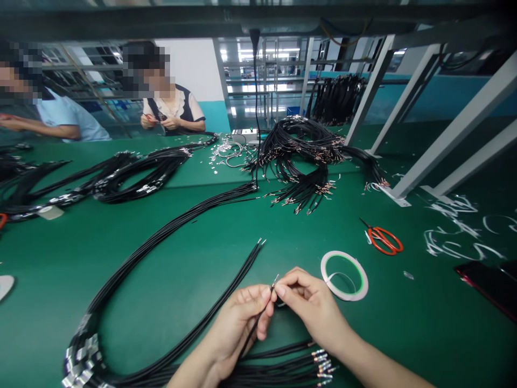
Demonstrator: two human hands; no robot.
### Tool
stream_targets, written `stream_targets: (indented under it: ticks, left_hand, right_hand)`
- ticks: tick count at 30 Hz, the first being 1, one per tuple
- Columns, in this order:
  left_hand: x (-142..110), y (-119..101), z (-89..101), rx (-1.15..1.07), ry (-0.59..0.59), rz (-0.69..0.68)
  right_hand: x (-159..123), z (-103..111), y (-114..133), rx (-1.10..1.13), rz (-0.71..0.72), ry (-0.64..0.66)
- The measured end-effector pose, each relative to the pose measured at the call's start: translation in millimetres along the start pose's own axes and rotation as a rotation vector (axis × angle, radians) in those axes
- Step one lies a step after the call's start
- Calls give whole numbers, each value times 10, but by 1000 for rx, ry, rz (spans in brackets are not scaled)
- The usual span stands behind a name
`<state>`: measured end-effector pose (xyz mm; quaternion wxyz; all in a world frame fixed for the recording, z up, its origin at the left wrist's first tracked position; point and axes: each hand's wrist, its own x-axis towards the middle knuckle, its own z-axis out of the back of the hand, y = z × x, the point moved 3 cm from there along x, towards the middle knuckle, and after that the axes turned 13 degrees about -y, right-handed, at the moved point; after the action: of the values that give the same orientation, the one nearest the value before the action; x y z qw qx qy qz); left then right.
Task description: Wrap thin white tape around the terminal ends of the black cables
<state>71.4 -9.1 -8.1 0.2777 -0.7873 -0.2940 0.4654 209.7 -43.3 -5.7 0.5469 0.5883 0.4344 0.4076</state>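
Between the thumb and fingers of my left hand (240, 312) is a thin black cable (253, 327), its metal-tipped end pointing up and away from me. My right hand (313, 304) pinches at that same end, its thumb and forefinger touching the left fingertips. Whether a small piece of tape is also in the pinch is hidden. Below my hands, a row of black cables (283, 372) ends in shiny metal terminals. They belong to a long looped cable bundle (133, 258) with silver labels (86, 358) clustered at the lower left. A roll of white tape (364, 285) lies flat beside my right hand.
Orange-handled scissors (385, 241) lie on the green table (299, 237) at right, near white scraps (452, 242). Coiled cables (299, 140) and another bundle (133, 178) are farther back. Grey metal legs (456, 129) stand at right. Two people sit across the table.
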Motion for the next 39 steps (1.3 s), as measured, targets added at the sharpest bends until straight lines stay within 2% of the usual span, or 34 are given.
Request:
stream_targets:
  ticks: [9,15,17,19,23,25,32,39]
  left_hand:
    - [-39,-15,-55,-64,49,83]
    - [-53,10,-70,-83,96,118]
    - [-54,14,-75,-53,112,96]
    - [-48,5,-72,26,87,17]
    - [-24,-8,-43,236,-27,-158]
    - [-8,5,-26,305,-72,-207]
    - [-15,-18,13,520,-242,-607]
    - [-58,-22,22,622,-290,-697]
  right_hand:
    - [35,-22,19,113,-36,49]
    - [10,-45,-24,202,-201,69]
    - [16,-53,-26,222,-215,82]
    - [42,-34,-35,185,-206,53]
    - [119,106,-87,30,-186,-190]
    - [138,163,-101,26,-164,-256]
    - [70,116,-77,136,-98,-186]
    - [12,18,-59,212,-91,-140]
